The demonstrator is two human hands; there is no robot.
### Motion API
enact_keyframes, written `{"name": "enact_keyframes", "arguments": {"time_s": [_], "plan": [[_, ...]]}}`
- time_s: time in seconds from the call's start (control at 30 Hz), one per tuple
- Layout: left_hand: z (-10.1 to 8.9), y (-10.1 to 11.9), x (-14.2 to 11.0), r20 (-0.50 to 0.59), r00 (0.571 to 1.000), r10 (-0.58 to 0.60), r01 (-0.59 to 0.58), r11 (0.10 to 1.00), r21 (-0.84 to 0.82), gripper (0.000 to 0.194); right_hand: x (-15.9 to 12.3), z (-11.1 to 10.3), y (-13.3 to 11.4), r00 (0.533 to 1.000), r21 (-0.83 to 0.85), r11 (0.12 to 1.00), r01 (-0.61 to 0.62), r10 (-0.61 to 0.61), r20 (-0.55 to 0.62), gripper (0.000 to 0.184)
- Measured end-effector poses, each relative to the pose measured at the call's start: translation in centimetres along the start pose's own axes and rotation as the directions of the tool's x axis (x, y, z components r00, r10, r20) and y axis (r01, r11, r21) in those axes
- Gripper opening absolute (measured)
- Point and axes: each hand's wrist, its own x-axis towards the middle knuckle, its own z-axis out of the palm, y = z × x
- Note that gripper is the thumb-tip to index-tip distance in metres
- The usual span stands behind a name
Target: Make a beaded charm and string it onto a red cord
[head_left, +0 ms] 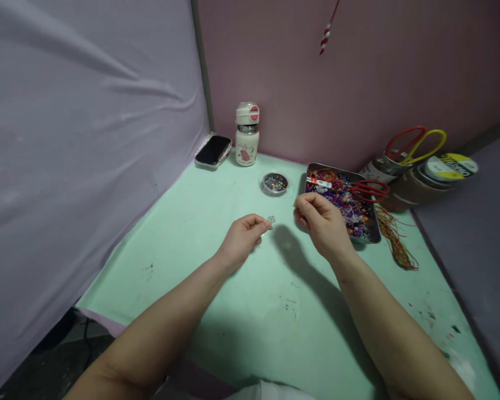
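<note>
My left hand point(244, 239) hovers over the mint-green table point(216, 322), its fingers pinched on a small clear bead point(270, 220). My right hand point(321, 222) is closed in a pinch a little to the right, beside the metal tray point(377, 236) full of coloured beads. What the right fingers hold is too thin to make out. Red-handled scissors point(369, 190) lie across the tray's beads.
A round clear box point(275, 183) of dark beads sits behind my hands. At the back stand a small white bottle point(247, 134) and a phone point(213, 150). Orange threads point(395, 236) lie right of the tray, with tape rolls and scissors point(416, 161) behind.
</note>
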Motion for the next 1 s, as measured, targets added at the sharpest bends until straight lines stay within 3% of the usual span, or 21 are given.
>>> {"name": "enact_keyframes", "arguments": {"time_s": [0.1,0.2,0.53,0.73,0.83,1.0], "plan": [[0.0,-0.3,0.0,0.025,1.000,-0.003,0.002,0.999,0.050,0.031,-0.2,0.5,-0.3,0.966,0.347,0.903,-0.253,0.218,0.137,0.016],[0.2,-0.6,0.0,0.015,0.999,0.032,-0.034,0.990,0.138,0.031,-0.2,0.8,-0.4,0.951,0.436,0.846,-0.306,0.257,0.170,0.017],[0.1,-1.1,-0.1,-0.077,0.986,0.150,-0.124,0.955,0.270,0.025,-0.1,1.1,0.2,0.951,0.464,0.833,-0.300,0.301,0.074,0.022],[0.2,-1.3,0.1,-0.101,0.987,0.127,-0.107,0.977,0.187,0.027,0.1,1.0,0.0,0.933,0.508,0.787,-0.351,0.342,0.114,0.020],[0.3,-1.3,0.1,-0.095,0.989,0.114,-0.098,0.982,0.161,0.029,-0.1,1.1,0.0,0.937,0.481,0.806,-0.344,0.324,0.127,0.026],[0.4,-1.4,0.0,-0.080,0.991,0.107,-0.093,0.982,0.166,0.031,-0.4,1.3,0.2,0.955,0.403,0.870,-0.285,0.293,0.044,0.026]]}}
